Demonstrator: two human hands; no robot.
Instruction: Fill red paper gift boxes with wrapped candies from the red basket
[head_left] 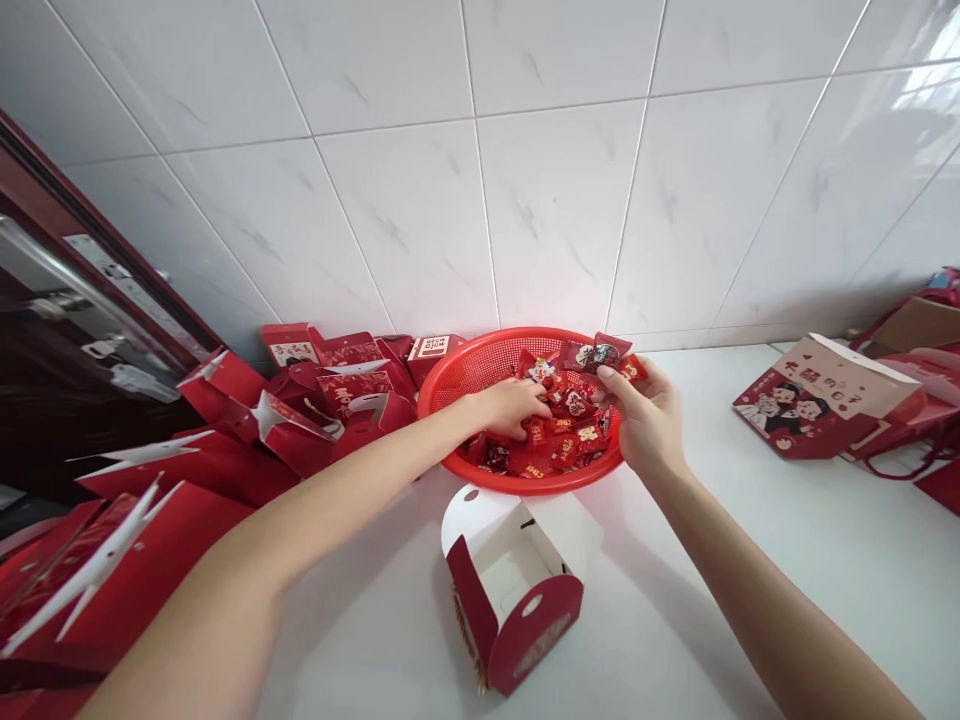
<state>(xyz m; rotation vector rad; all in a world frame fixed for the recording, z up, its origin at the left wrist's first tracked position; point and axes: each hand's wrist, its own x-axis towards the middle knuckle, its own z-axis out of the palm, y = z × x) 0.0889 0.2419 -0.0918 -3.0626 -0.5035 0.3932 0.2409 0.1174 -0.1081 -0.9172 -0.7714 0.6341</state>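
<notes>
A red plastic basket point(450, 380) with a mesh wall holds a heap of red wrapped candies point(577, 445). My left hand point(512, 405) is down in the basket, its fingers curled together among the candies. Their tips are partly hidden, so what they grip does not show. At the right rim, my right hand point(649, 410) is closed on several wrapped candies; a dark-printed candy point(606, 352) sticks up above the thumb. In front of the basket stands a small dark-red gift box point(536, 640) with a white inside. Its top is open, and no candy is seen in it.
Red gift boxes and bags point(300, 400) crowd the left side, in front of a dark door frame. A printed red-and-beige box point(814, 400) and more red bags lie at the right. A tiled wall point(555, 210) rises behind the white tabletop point(360, 630).
</notes>
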